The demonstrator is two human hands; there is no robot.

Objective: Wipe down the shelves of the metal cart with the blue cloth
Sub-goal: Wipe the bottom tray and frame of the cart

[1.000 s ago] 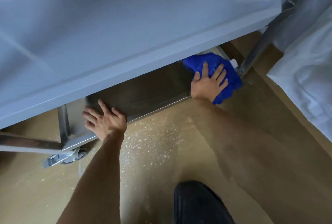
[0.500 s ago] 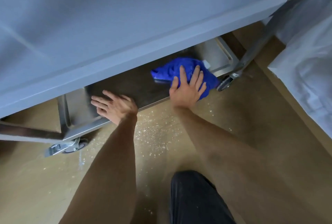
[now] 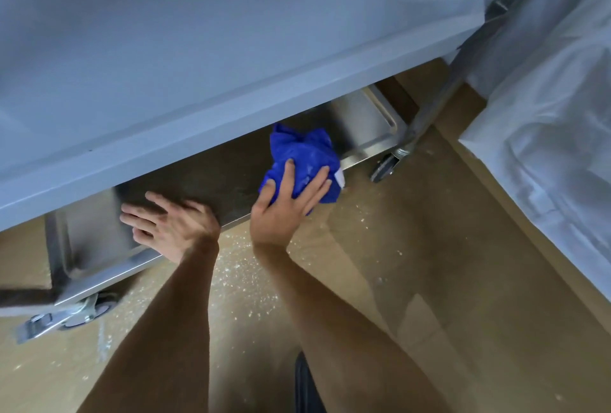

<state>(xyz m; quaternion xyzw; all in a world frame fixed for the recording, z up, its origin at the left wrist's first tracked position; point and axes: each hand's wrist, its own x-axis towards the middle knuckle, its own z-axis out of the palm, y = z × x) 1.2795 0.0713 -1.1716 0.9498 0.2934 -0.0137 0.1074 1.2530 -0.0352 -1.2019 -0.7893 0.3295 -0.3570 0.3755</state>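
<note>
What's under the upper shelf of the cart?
Under the upper shelf lies the lower shelf; only its front strip shows. On it the right hand presses the blue cloth, and the left hand rests flat. The back of the shelf is covered.

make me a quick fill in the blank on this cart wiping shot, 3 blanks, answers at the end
1. The right hand presses a cloth whose colour is ____.
2. The left hand rests flat on the cart's ____ shelf.
3. White crumbs lie scattered on the ____ below the shelf edge.

Missing words: blue; bottom; floor
</note>
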